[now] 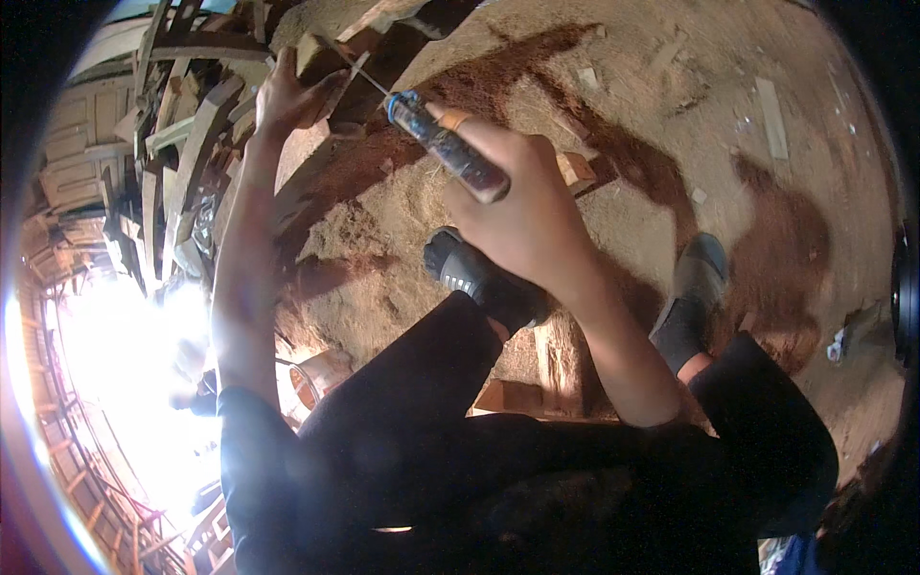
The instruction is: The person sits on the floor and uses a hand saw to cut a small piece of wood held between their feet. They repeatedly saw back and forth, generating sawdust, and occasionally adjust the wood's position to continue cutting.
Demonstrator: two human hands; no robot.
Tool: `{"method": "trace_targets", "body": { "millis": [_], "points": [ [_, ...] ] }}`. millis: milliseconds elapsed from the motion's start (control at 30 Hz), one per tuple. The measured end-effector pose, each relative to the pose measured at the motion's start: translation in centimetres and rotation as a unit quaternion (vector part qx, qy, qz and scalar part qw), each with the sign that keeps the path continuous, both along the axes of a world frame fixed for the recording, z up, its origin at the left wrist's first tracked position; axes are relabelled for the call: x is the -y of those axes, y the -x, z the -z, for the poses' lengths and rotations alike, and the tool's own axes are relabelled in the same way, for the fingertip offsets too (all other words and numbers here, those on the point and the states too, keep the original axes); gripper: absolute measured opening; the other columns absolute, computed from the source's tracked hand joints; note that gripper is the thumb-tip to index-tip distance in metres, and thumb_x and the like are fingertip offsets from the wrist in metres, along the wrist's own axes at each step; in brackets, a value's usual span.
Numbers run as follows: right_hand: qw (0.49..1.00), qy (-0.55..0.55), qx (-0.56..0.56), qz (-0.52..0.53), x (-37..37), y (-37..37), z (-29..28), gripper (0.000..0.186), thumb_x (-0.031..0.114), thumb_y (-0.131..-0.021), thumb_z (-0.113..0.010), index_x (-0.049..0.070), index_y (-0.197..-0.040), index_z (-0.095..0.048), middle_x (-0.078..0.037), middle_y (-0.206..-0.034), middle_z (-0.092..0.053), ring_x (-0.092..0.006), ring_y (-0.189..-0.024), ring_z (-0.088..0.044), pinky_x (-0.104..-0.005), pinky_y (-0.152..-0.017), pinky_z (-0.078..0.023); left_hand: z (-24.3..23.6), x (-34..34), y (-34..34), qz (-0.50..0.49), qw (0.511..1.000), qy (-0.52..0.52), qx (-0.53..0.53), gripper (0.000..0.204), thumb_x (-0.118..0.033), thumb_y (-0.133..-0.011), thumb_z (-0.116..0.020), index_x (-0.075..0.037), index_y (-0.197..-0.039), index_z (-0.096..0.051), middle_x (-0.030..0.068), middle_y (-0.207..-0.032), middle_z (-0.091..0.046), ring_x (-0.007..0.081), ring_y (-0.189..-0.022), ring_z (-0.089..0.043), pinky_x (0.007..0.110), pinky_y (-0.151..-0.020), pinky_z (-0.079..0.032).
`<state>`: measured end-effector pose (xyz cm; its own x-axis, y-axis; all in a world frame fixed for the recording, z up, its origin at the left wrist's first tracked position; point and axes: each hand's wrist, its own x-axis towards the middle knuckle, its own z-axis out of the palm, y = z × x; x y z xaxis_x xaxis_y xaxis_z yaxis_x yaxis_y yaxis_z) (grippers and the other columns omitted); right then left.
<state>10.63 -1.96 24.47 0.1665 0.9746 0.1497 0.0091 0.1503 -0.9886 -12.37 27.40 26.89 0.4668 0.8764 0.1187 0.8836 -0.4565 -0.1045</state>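
Note:
My left hand is closed on a small wooden block at the upper left, fingers at its near side. My right hand grips a hand tool with a dark, worn handle, a blue collar and a thin metal shank. An orange band wraps one of its fingers. The shank points up and left toward the block, and its tip is hard to make out there; I cannot tell whether they touch. Beneath the hands are my dark-trousered legs and a dark shoe.
Scrap timber is heaped along the left side. Sawdust covers the ground, with loose wood offcuts such as a pale strip on it. My other shoe rests to the right. A wood block lies behind my right hand.

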Motion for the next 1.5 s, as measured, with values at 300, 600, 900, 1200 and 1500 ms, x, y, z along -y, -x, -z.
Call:
{"method": "trace_targets", "body": {
  "millis": [300, 600, 900, 1200, 1500],
  "points": [
    [1.0, -0.003, -0.002, 0.016, -0.8, 1.9, 0.3, 0.059, -0.004, -0.082, -0.059, 0.002, -0.141, -0.055, -0.006, -0.072, -0.059, -0.0067, -0.06, -0.053, -0.0259, -0.054, -0.044, 0.3, -1.1, 1.9, 0.067, 0.997, 0.002, 0.037, 0.084, -0.077, -0.072, -0.072, -0.007, -0.116, -0.052, 0.0234, -0.107, -0.069, 0.0425, -0.099, -0.069, 0.052, -0.08, -0.053],
    [0.999, 0.042, 0.008, 0.02, 2.8, 2.5, -0.1, 0.057, -0.006, -0.083, -0.059, 0.0, -0.139, -0.054, -0.017, -0.079, -0.064, -0.0158, -0.065, -0.064, -0.0304, -0.061, -0.05, 0.4, -1.5, 1.1, 0.014, 1.0, 0.006, -0.011, 0.091, -0.076, -0.074, -0.07, -0.008, -0.13, -0.049, 0.0249, -0.116, -0.067, 0.0423, -0.109, -0.065, 0.052, -0.086, -0.052],
    [0.999, 0.024, -0.02, 0.042, 4.8, 1.6, 0.3, 0.057, -0.007, -0.08, -0.058, -0.004, -0.137, -0.055, -0.013, -0.07, -0.058, -0.0089, -0.062, -0.057, -0.0268, -0.057, -0.044, 0.9, -2.1, 1.5, 0.05, 0.998, -0.007, -0.027, 0.087, -0.074, -0.074, -0.072, -0.006, -0.125, -0.051, 0.0229, -0.116, -0.067, 0.0424, -0.107, -0.066, 0.051, -0.085, -0.052],
    [0.997, 0.057, 0.036, 0.03, 3.7, 1.9, 0.2, 0.053, -0.004, -0.08, -0.059, -0.003, -0.134, -0.058, -0.01, -0.069, -0.054, -0.0082, -0.059, -0.051, -0.0277, -0.056, -0.044, 0.0, -1.3, 0.9, 0.021, 0.998, 0.05, -0.01, 0.102, -0.081, -0.072, -0.067, -0.003, -0.135, -0.047, 0.0277, -0.119, -0.065, 0.0449, -0.11, -0.064, 0.052, -0.09, -0.051],
    [0.999, 0.039, 0.0, 0.021, 3.4, 1.8, -1.0, 0.051, -0.007, -0.079, -0.057, -0.003, -0.13, -0.062, -0.003, -0.075, -0.058, -0.0054, -0.065, -0.052, -0.0228, -0.06, -0.045, 1.0, -2.2, 1.9, 0.041, 0.998, -0.047, 0.015, 0.087, -0.075, -0.079, -0.065, -0.004, -0.127, -0.05, 0.0272, -0.112, -0.067, 0.0435, -0.106, -0.065, 0.052, -0.087, -0.051]
  ]
}}
